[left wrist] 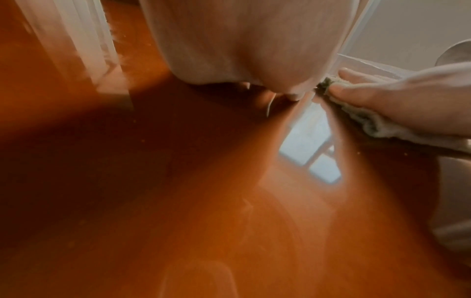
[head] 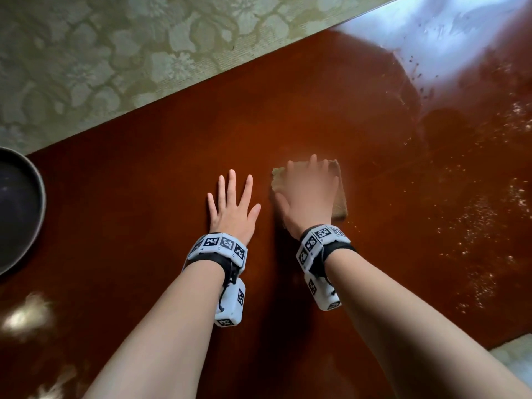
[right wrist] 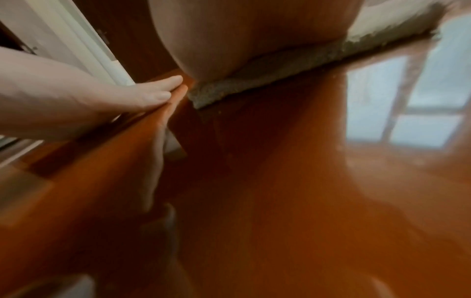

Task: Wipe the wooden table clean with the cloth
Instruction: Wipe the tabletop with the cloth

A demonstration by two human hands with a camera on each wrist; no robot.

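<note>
A folded beige cloth [head: 339,194] lies flat on the glossy red-brown wooden table [head: 144,197], near its middle. My right hand [head: 309,191] presses down on the cloth with its fingers spread over the top; it looks motion-blurred. My left hand [head: 231,204] rests palm down on the bare wood just left of the cloth, fingers straight and splayed. In the left wrist view the right hand [left wrist: 397,100] lies on the cloth [left wrist: 377,125]. In the right wrist view the cloth's edge [right wrist: 267,80] shows under my palm, with the left hand [right wrist: 102,96] beside it.
Pale crumbs and dust [head: 478,214] are scattered over the table's right part, with dark specks [head: 417,73] further back. A dark round bowl [head: 17,208] sits at the left edge. A floral patterned floor covering [head: 115,53] lies beyond the table's far edge.
</note>
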